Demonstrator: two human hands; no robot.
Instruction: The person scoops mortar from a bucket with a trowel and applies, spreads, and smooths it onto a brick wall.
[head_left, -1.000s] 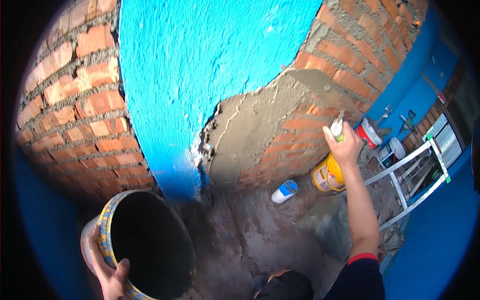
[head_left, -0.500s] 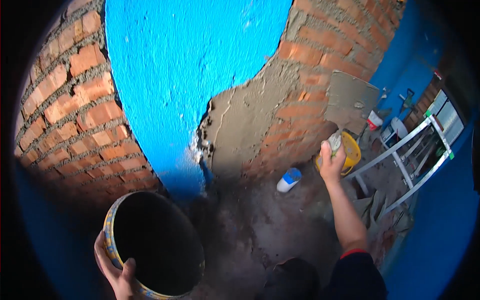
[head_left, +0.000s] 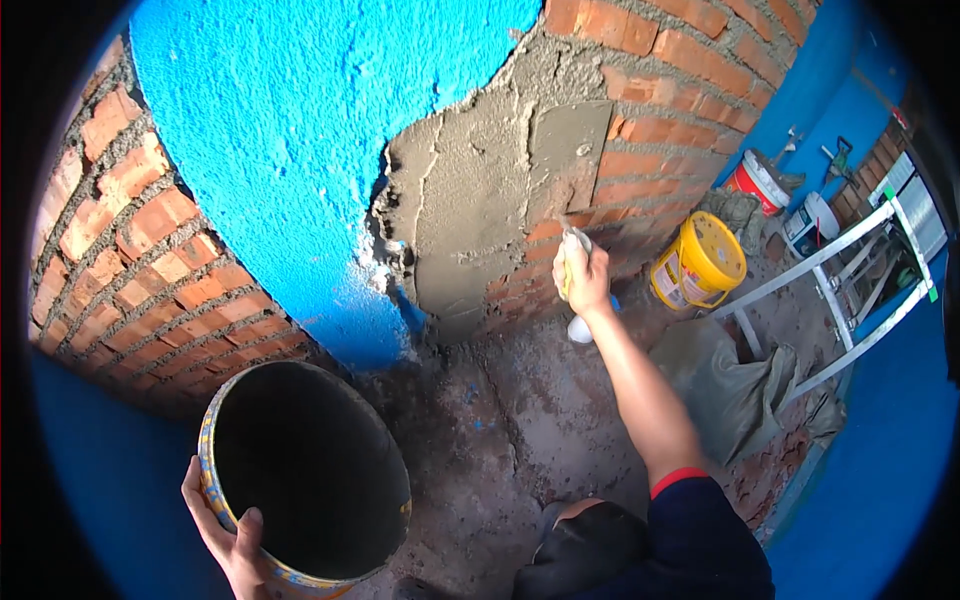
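Observation:
My left hand [head_left: 228,535] grips the rim of a large bucket [head_left: 208,430] with a dark, shadowed interior. My right hand [head_left: 585,268] is closed round the pale handle of a rectangular trowel [head_left: 568,150]. The trowel's flat blade lies over grey mortar [head_left: 455,200] spread on a brick wall [head_left: 675,160], at the right edge of the patch. The mortar borders bright blue textured plaster [head_left: 270,160], whose broken edge is crumbly and white. A white-and-blue cylindrical container [head_left: 578,330] stands on the floor, partly hidden behind my right wrist.
A yellow bucket [head_left: 697,262] stands right of my arm, with red-and-white [head_left: 756,182] and white [head_left: 812,220] buckets behind it. A metal ladder frame [head_left: 840,340] leans at the right over crumpled grey sheeting [head_left: 725,395]. The cracked, stained floor [head_left: 470,440] lies below.
My right hand has moved left and the trowel blade now lies over the mortar patch. My left hand still holds the bucket. The view has shifted.

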